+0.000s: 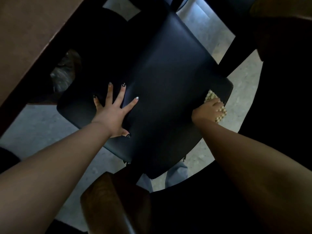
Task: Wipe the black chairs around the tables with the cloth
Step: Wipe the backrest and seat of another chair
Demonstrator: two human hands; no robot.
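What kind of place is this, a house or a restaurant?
Probably a restaurant or cafe, though I can't be sure. A padded black chair stands at a brown table on a bare concrete floor, and another dark chair stands close by.

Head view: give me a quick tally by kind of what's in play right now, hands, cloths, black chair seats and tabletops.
Hands: 2, the left hand spread flat on the seat, the right hand gripping the cloth.
Cloths: 1, the cream cloth at the seat's right edge.
Black chair seats: 1.
Tabletops: 1, the brown tabletop upper left.
Total: 5.
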